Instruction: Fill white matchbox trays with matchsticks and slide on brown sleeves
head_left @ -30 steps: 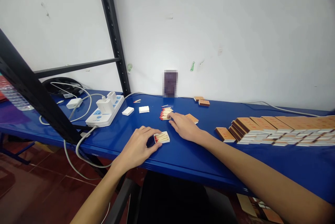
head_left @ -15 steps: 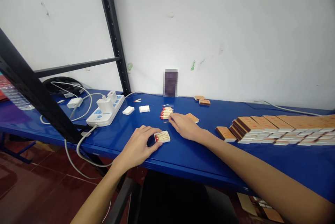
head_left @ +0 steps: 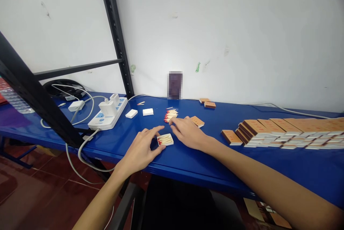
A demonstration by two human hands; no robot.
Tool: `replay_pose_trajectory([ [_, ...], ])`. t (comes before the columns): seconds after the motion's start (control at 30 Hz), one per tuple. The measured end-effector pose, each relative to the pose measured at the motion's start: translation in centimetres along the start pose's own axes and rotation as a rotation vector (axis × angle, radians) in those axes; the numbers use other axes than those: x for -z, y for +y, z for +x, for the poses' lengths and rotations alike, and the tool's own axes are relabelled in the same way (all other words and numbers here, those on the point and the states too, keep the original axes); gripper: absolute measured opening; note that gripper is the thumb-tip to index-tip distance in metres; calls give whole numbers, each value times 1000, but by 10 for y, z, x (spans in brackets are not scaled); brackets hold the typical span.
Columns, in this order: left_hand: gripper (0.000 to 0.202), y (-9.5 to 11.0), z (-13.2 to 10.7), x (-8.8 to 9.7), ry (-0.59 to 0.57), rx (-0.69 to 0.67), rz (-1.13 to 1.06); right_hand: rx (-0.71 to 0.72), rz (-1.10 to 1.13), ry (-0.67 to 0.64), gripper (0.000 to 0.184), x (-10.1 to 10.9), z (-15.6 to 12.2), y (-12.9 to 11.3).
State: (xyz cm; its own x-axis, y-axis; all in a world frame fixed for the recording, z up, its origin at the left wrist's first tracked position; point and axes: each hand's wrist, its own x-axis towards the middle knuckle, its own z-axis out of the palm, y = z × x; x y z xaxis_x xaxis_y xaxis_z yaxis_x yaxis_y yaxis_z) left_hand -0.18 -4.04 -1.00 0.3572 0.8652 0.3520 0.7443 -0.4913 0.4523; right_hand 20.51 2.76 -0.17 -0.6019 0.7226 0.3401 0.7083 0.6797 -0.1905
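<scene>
A small white matchbox tray [head_left: 169,142] holds several red-tipped matches [head_left: 164,139] and lies on the blue table in front of me. My left hand [head_left: 143,147] is at its left side, thumb against the near corner and index finger raised off the far edge, so the fingers are apart. Just beyond and to the right, the fingers of my right hand [head_left: 186,131] are curled together beside a loose pile of matches [head_left: 171,115]. What its fingertips hold, if anything, is hidden. Behind that hand lies a brown matchbox cover [head_left: 198,121].
Stacked matchboxes [head_left: 290,129] fill the right side. Two white trays [head_left: 147,112] and a few stray matches [head_left: 141,103] lie left of the pile. A white power strip [head_left: 107,115] with cables stands near the black shelf post [head_left: 115,32]. Two matchboxes [head_left: 209,104] rest by the wall.
My left index finger has lifted from the tray, which has shifted slightly left. My right hand has moved a little left and nearer to me, and the match by its fingertips no longer shows.
</scene>
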Motion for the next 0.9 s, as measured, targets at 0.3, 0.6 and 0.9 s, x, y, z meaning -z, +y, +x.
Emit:
replay_pose_trajectory([
  [0.3, 24, 3, 3, 3, -38, -77, 59, -162, -148, -39, 23, -5, 8, 22],
  [0.6, 34, 3, 2, 3, -34, -88, 49, -124, -149, -19, 20, -3, 9, 21],
  [0.9, 66, -2, 0, -2, -11, 7, -7, 224, 38, -9, 12, 10, -5, -2],
])
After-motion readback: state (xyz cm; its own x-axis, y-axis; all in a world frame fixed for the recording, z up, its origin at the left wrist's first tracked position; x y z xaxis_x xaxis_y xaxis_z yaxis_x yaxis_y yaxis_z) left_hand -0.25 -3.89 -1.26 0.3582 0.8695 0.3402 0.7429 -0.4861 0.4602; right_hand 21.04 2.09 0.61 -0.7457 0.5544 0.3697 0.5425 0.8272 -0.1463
